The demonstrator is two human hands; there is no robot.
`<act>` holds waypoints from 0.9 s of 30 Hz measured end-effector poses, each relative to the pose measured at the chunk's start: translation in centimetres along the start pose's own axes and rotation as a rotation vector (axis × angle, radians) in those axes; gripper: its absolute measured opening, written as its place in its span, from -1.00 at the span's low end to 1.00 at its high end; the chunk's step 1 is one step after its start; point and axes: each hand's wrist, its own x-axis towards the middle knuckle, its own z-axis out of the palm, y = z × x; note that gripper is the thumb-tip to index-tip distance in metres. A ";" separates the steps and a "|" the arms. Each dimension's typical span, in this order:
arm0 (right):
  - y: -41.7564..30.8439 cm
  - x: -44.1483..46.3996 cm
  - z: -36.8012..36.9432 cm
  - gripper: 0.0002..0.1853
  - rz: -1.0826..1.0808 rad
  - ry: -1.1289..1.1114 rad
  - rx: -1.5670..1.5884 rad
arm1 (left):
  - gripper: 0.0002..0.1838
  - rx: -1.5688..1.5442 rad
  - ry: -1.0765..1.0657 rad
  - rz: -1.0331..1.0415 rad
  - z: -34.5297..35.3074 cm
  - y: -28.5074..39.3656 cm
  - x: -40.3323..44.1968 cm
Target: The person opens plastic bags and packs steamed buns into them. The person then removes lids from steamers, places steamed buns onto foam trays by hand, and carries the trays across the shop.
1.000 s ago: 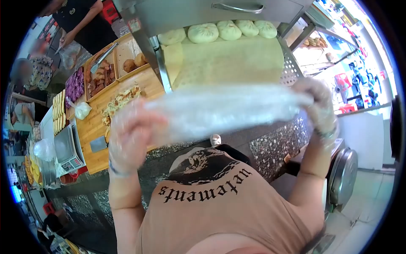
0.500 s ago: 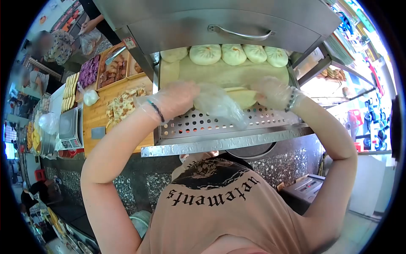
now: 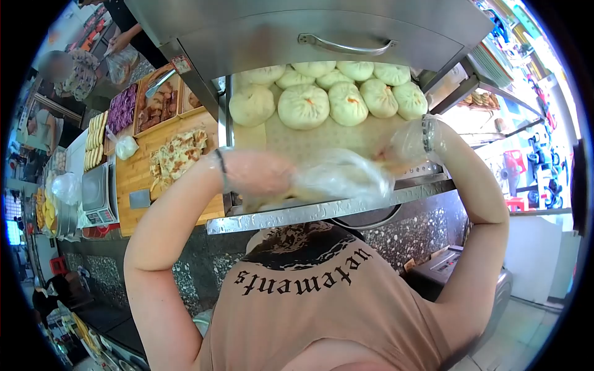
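Two hands in clear plastic gloves over a pulled-out stainless-steel drawer. Clock centred on the bag, 12 toward the grey brushed-metal cabinet. Person's left hand at 9 o'clock, right hand at 2. Between them: one crumpled, see-through plastic bag, over the near part of the drawer, just inside its front lip. Left hand meets the bag at its 9 o'clock end; motion blur, so can't tell if the fingers are closed on it. Right hand: fingertips smeared too, near the edge of the pale yellow-green liner sheet; can't tell whether it grips liner, bag or nothing. Round, pleated, pale steamed buns sit on the liner from 10 to 1 o'clock, five in the front row, more packed behind; some crowns show orange-red spots. Silver perforated metal tray shows at 3. Off at 9: browned, folded flatbread on a light wooden board, flat grey metal scraper blade beside it, then a boxy grey scale further out.
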 end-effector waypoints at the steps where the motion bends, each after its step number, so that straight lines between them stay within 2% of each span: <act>1: -0.2 -0.3 -0.8 -0.75 0.043 0.080 0.118 | -0.80 -0.172 0.073 -0.172 -0.7 0.6 -1.2; 3: -1.0 -0.6 -1.7 -0.76 0.131 0.238 0.359 | -0.75 -0.519 0.207 -0.518 -0.9 1.1 -3.4; 4: -1.3 -0.4 -2.0 -0.76 0.176 0.318 0.477 | -0.74 -0.321 0.455 -0.236 0.5 -1.1 -4.7; 5: -1.1 0.8 -2.8 -0.75 0.130 0.509 0.278 | -0.73 -0.116 0.688 0.050 1.7 -3.1 -5.8; 6: -0.9 2.4 -3.7 -0.73 0.081 0.691 0.077 | -0.73 -0.127 0.686 0.052 1.6 -2.8 -6.1; 8: -0.9 5.5 -2.9 -0.69 0.134 0.654 0.087 | -0.74 -0.438 0.626 -0.558 0.8 -2.1 -7.1; 9: -1.4 6.4 -2.8 -0.65 0.189 0.627 0.092 | -0.74 -0.441 0.624 -0.559 1.2 -2.3 -7.1; 10: -1.8 6.8 -3.2 -0.45 0.210 0.527 0.078 | -0.71 -0.290 0.630 -0.650 1.7 -2.7 -6.8; 11: -2.1 6.7 -3.8 -0.45 0.208 0.526 0.076 | -0.68 -0.139 0.633 -0.738 2.0 -2.9 -6.8; 12: -2.9 6.0 -4.9 -0.40 0.277 0.410 0.029 | -0.68 -0.144 0.634 -0.741 2.4 -2.4 -6.9; 13: -3.6 5.6 -5.4 -0.34 0.346 0.294 -0.017 | -0.71 -0.088 0.770 -0.718 2.8 -1.6 -7.0; 14: -3.7 5.2 -4.9 -0.34 0.343 0.291 -0.019 | -0.73 -0.031 0.904 -0.693 3.1 -1.1 -7.1; 15: -3.4 4.4 -4.2 -0.34 0.214 0.360 -0.048 | -0.73 -0.033 0.905 -0.700 3.6 -1.8 -7.2; 16: -3.6 4.0 -3.7 -0.33 0.079 0.427 -0.076 | -0.69 0.086 0.995 -0.454 4.3 -3.1 -7.3; 17: -4.5 3.7 -3.5 -0.33 0.066 0.423 -0.078 | -0.61 0.204 1.070 -0.204 4.9 -3.8 -7.6; 18: -5.6 3.1 -3.6 -0.34 0.158 0.374 -0.008 | -0.56 0.466 0.737 -0.429 1.3 0.2 -7.9; 19: -6.1 2.7 -3.6 -0.35 0.252 0.322 0.062 | -0.56 0.461 0.737 -0.437 2.0 -0.8 -7.2; 20: -4.7 2.7 -2.9 -0.27 0.047 0.371 0.191 | -0.68 0.401 0.651 -0.446 3.0 -2.8 -5.8; 21: -3.9 2.2 -2.9 -0.27 0.043 0.371 0.185 | -0.77 0.345 0.568 -0.454 3.6 -3.8 -5.0; 22: -3.5 1.7 -2.9 -0.32 0.120 0.363 0.299 | -0.70 0.105 0.490 -0.654 1.4 -0.6 -5.4; 24: -2.3 0.4 -2.2 -0.36 0.194 0.350 0.406 | -0.73 0.154 0.468 -0.634 -1.0 1.8 -3.6; 26: -1.2 -1.7 0.0 -0.32 0.039 0.830 1.416 | -0.76 0.205 0.450 -0.606 -1.7 2.3 -2.0; 27: -1.2 -2.8 0.1 -0.28 -0.178 0.932 1.616 | -0.75 0.243 0.372 -0.548 -1.7 1.6 -0.9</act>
